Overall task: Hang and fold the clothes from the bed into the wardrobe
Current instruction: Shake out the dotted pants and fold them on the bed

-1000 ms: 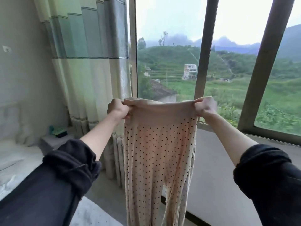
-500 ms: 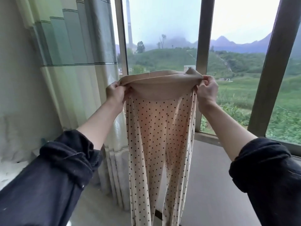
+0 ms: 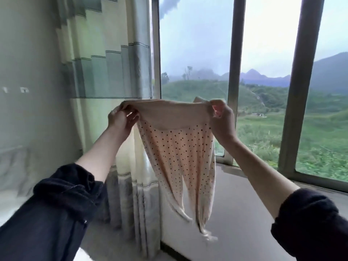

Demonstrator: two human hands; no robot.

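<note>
A pair of pale pink trousers with small dark dots (image 3: pixel 177 147) is held up in front of the window, stretched out by its plain waistband. My left hand (image 3: pixel 121 120) pinches the waistband's left end and my right hand (image 3: pixel 222 119) pinches its right end. The two legs swing out away from me, their hems lifted toward the lower middle of the view. Both forearms are bare below rolled dark sleeves. The wardrobe is out of view.
A striped green and cream curtain (image 3: pixel 113 63) hangs left of the trousers. A large window (image 3: pixel 236 72) with dark frames fills the right, with a low sill wall (image 3: pixel 235 204) below it. The white bed (image 3: pixel 7 202) shows at the far left edge.
My hands have lifted the trousers and flicked them. The legs, which hung straight down, now swing forward and up. The view has tilted upward.
</note>
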